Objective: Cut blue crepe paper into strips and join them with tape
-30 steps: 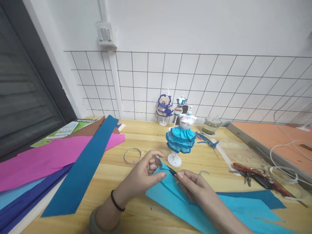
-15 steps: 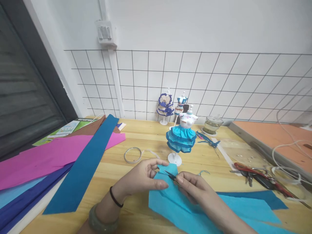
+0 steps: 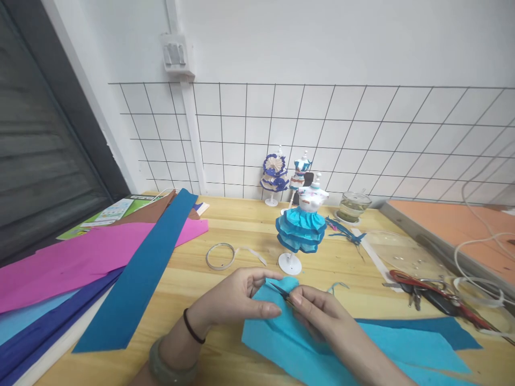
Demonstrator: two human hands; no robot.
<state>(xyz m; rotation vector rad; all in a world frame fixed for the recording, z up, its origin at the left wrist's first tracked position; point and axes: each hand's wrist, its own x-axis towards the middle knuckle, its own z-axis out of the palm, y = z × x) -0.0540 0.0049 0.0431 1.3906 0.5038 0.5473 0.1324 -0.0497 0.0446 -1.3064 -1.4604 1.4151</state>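
Fingers [image 3: 302,301] of the right hand [image 3: 322,312] pinch small dark-bladed scissors [image 3: 280,290]; those of the left hand [image 3: 231,298] stand with thumb and forefinger spread around the end of the light-blue sheet [image 3: 295,343], and whether the curled ones behind grip it cannot be told. That sheet slants above the surface [image 3: 241,228], towards its near edge. A second ago its tip was drawn to a narrow point where the blades met it; now the end spreads wider and rounded, with the blades lying over it, which suggests a lull between snips. Just beyond stands a mannequin in a tiered blue skirt [image 3: 301,230]; two more dressed mannequins [image 3: 274,174] stand by the far edge. Towards the left edge lies a dark teal strip [image 3: 140,268].
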